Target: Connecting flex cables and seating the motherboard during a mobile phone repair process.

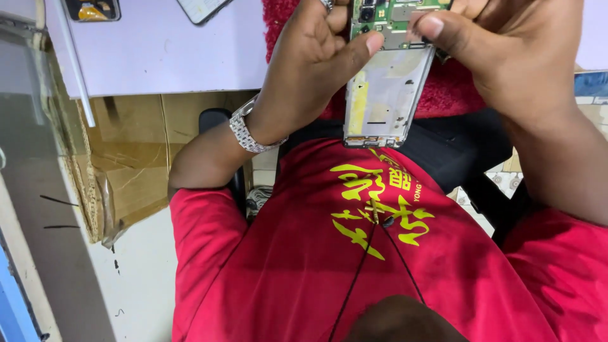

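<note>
1. Opened phone: flat rectangular metal frame, green circuit board exposed at the top, held above the lap.
2. Left hand: grip clenched on the phone's left edge.
3. Right hand: thumb pressing the board, grip grasping the right edge.

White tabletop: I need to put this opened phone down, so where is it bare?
The white tabletop is bare below the dark phone and yellow-screened device at its far edge. The left hand, right hand and opened phone frame crowd the red cloth.
</note>
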